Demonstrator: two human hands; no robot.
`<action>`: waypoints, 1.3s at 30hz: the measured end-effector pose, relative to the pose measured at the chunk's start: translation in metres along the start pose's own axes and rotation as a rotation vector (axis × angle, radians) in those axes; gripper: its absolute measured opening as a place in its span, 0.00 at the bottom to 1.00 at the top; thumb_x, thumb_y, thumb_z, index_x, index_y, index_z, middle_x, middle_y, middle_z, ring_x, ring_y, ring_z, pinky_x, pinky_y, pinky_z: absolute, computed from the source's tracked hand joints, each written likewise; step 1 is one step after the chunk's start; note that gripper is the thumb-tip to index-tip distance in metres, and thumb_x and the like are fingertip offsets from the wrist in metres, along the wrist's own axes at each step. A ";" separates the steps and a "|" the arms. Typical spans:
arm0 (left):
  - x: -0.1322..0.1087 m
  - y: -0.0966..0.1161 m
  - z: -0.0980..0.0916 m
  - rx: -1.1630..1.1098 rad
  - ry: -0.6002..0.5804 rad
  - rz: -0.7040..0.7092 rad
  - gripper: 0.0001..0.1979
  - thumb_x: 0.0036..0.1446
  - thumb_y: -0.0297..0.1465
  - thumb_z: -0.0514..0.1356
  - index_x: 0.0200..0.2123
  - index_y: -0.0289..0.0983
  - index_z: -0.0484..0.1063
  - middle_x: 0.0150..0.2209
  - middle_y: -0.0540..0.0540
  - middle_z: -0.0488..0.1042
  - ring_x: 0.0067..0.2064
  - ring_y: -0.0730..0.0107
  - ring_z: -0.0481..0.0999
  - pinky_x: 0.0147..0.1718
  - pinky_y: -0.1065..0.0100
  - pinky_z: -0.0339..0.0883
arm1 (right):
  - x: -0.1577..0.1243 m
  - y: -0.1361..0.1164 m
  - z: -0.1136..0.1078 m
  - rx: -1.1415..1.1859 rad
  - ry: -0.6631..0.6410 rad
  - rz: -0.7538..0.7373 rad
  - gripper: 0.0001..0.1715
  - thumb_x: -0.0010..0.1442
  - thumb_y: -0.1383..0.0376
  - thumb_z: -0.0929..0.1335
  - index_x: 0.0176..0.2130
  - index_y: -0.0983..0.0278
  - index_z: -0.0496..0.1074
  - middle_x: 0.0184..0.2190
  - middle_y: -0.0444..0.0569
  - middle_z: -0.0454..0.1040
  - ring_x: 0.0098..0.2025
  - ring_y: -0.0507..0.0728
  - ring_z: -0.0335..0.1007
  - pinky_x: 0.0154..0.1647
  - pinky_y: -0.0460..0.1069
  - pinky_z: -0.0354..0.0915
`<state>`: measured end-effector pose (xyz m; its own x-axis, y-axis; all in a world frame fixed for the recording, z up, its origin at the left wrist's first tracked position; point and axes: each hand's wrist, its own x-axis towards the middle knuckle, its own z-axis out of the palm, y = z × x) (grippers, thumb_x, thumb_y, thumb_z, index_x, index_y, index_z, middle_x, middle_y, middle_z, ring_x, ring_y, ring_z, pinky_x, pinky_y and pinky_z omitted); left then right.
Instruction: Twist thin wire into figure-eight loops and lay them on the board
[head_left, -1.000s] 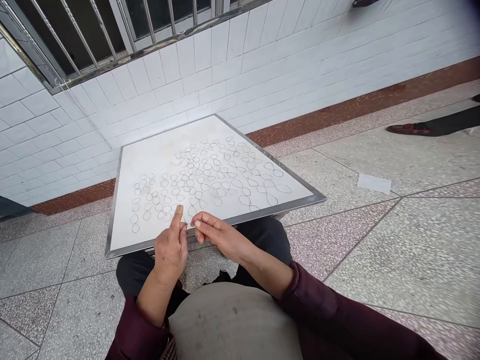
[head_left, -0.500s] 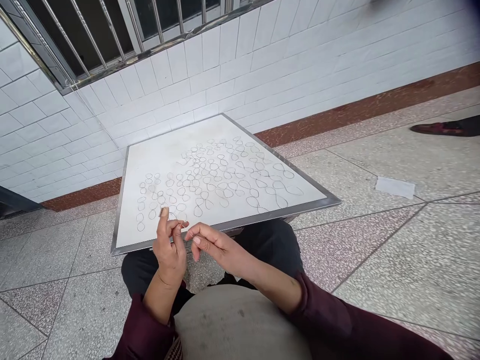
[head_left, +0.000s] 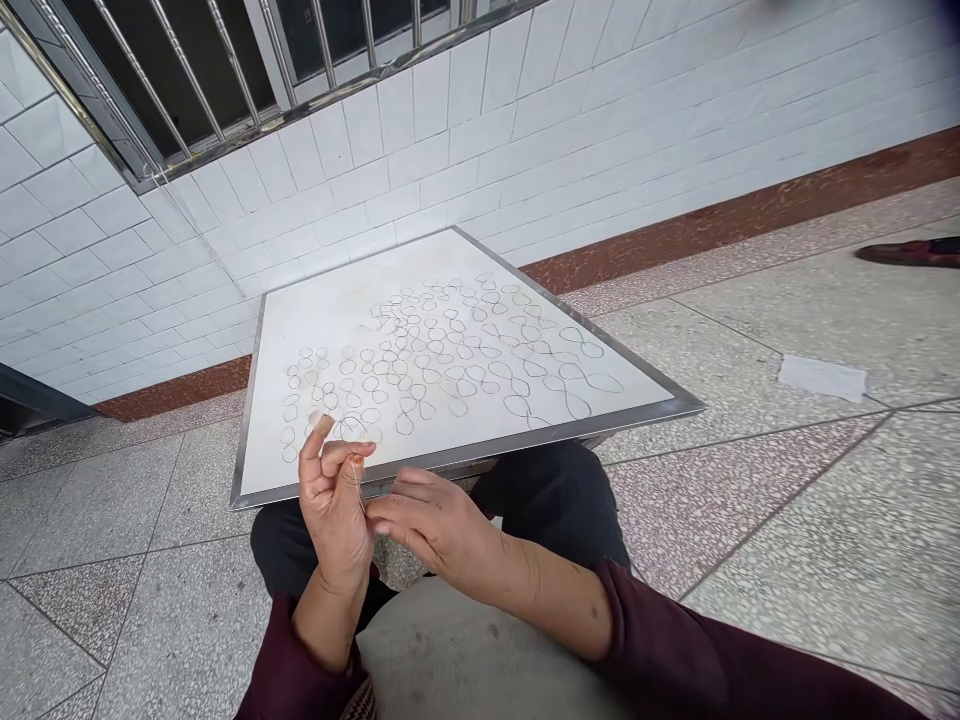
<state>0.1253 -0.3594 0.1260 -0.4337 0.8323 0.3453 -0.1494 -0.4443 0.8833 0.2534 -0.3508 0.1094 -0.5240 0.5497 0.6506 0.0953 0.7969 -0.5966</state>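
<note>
A white board (head_left: 352, 300) with a metal rim rests on my knees, covered with several thin figure-eight loops (head_left: 457, 350) of dark thread or wire. My left hand (head_left: 334, 495) is raised just before the board's near edge, thumb and fingers pinched on a fine strand (head_left: 358, 470). My right hand (head_left: 427, 525) lies right beside it, fingers curled and together, their tips touching the left hand. Whether the right fingers hold the strand is hidden.
A white tiled wall (head_left: 525, 130) with a barred window (head_left: 225, 60) stands behind the board. Speckled floor tiles surround me. A white scrap (head_left: 821, 378) lies on the floor at right, and another person's dark red shoe (head_left: 904, 252) shows at the far right.
My left hand lifted off the board, turned palm toward me and pinched a strand. My right hand drew back below the board edge and closed against the left. The view shifted slightly.
</note>
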 end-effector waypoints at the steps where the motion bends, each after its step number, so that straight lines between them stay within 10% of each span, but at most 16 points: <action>1: 0.000 0.001 0.000 -0.028 0.000 -0.044 0.22 0.59 0.32 0.65 0.57 0.46 0.70 0.33 0.52 0.79 0.39 0.72 0.78 0.50 0.65 0.69 | 0.001 -0.001 -0.003 0.069 -0.019 0.040 0.15 0.72 0.60 0.60 0.39 0.62 0.73 0.26 0.45 0.73 0.29 0.53 0.61 0.36 0.51 0.61; 7: -0.003 -0.001 0.002 -0.194 -0.065 -0.135 0.23 0.57 0.32 0.67 0.56 0.45 0.70 0.30 0.53 0.78 0.35 0.75 0.76 0.45 0.68 0.69 | 0.013 0.000 -0.020 0.738 0.129 0.616 0.21 0.68 0.47 0.62 0.45 0.60 0.69 0.32 0.46 0.70 0.34 0.53 0.65 0.37 0.50 0.64; 13: -0.007 -0.007 -0.002 -0.182 -0.160 -0.255 0.25 0.58 0.32 0.67 0.57 0.44 0.69 0.31 0.52 0.79 0.33 0.76 0.76 0.42 0.69 0.69 | 0.021 0.007 -0.019 1.072 0.257 0.793 0.18 0.55 0.53 0.75 0.35 0.62 0.71 0.25 0.39 0.67 0.25 0.47 0.60 0.29 0.45 0.58; 25: -0.005 0.015 -0.023 0.004 -0.370 -0.335 0.24 0.62 0.35 0.62 0.62 0.42 0.66 0.46 0.41 0.81 0.45 0.65 0.79 0.46 0.62 0.71 | 0.017 0.008 -0.025 0.746 0.332 0.706 0.16 0.54 0.55 0.75 0.31 0.62 0.70 0.25 0.40 0.69 0.23 0.47 0.60 0.26 0.45 0.61; 39: -0.005 0.008 -0.009 -0.050 0.061 -0.331 0.23 0.52 0.31 0.70 0.52 0.39 0.73 0.28 0.51 0.77 0.37 0.68 0.81 0.35 0.70 0.74 | 0.004 0.024 -0.018 0.607 0.434 0.708 0.13 0.65 0.54 0.65 0.42 0.61 0.68 0.33 0.43 0.69 0.30 0.50 0.64 0.30 0.47 0.64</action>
<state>0.1182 -0.3701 0.1284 -0.4063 0.9135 0.0220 -0.3339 -0.1708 0.9270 0.2686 -0.3247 0.1057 -0.1520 0.9834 0.0992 -0.2434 0.0600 -0.9681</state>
